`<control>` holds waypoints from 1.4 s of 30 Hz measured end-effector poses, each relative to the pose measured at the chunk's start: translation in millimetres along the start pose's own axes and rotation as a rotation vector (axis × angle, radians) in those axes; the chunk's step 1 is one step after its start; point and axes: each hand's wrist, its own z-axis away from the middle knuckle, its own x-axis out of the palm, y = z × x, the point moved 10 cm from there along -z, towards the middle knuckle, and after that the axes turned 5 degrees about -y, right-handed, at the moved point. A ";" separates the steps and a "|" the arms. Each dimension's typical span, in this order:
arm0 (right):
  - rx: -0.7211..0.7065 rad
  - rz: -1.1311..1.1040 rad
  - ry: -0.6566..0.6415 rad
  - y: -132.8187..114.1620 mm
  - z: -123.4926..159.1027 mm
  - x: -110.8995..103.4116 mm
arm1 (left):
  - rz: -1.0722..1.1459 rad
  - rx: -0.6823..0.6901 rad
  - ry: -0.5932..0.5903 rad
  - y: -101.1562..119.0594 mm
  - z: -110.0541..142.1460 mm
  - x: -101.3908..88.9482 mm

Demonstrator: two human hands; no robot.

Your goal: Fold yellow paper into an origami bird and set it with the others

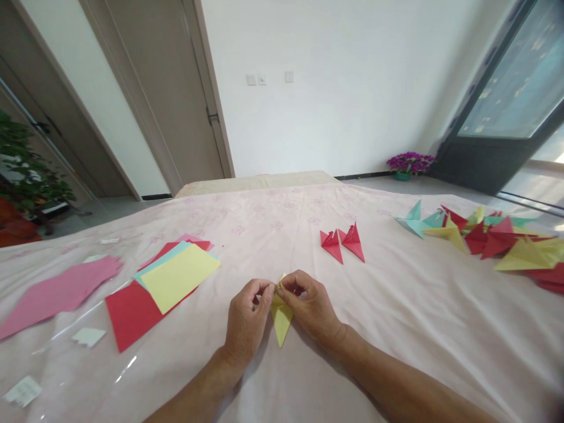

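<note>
A yellow folded paper crane (282, 320) is pinched at its upper end between my two hands, its long point aimed down toward me. My left hand (250, 314) closes thumb and forefinger on the left side of the top. From the right, my right hand (311, 302) pinches the same spot, the fingertips of both hands nearly touching. The fingers hide most of the upper folds. Just beyond my right hand lie two red folded paper cranes (331, 245) side by side, their wings flat.
At left lie stacked paper sheets, a yellow sheet (180, 276) on top of blue and red ones, plus pink sheets (61, 294) and white scraps (89, 336). Several finished paper cranes (484, 235) are heaped at right. A pale pink cloth (396, 352) covers the table.
</note>
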 end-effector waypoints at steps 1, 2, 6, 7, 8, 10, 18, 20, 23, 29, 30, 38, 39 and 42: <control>-0.007 0.016 0.005 -0.8 0.0 -0.2 | 0.025 -0.017 -0.003 -1.1 -0.1 0.9; -0.012 0.032 0.011 -1.7 0.1 -0.5 | 0.044 -0.031 -0.007 -1.8 -0.4 1.6; -0.030 0.093 0.030 -6.7 0.0 -2.0 | 0.021 -0.057 0.004 0.1 -2.4 0.7; -0.031 0.106 0.033 -7.5 0.0 -2.3 | -0.001 -0.060 0.009 1.3 -3.2 0.0; -0.029 0.117 0.036 -7.8 0.0 -2.6 | -0.020 -0.064 0.014 2.2 -3.9 -0.5; -0.023 0.134 0.040 -7.3 0.0 -2.9 | -0.036 -0.074 0.020 3.1 -5.6 -1.1; -0.123 0.225 0.066 -16.5 1.2 -2.1 | 0.003 -0.130 0.028 -2.6 -11.4 -1.1; -0.139 0.251 0.069 -19.9 1.3 -2.2 | 0.030 -0.145 0.022 -3.9 -12.5 -0.3; -0.138 0.276 0.068 -22.4 1.2 -2.9 | 0.096 -0.161 0.008 -5.0 -13.2 2.3; -0.112 0.279 0.058 -20.7 0.8 -3.4 | 0.124 -0.168 -0.002 -6.5 -12.9 4.2; -0.109 0.274 0.059 -20.2 0.8 -3.4 | 0.113 -0.174 -0.001 -7.3 -12.9 3.7; -0.169 0.309 0.058 -24.6 2.0 -0.1 | 0.065 -0.187 0.008 -8.9 -15.7 -1.2; -0.176 0.315 0.060 -25.8 2.4 0.0 | 0.062 -0.187 0.006 -8.7 -15.9 -1.2; -0.179 0.323 0.055 -28.0 3.4 0.3 | 0.061 -0.180 0.007 -8.2 -16.2 -1.5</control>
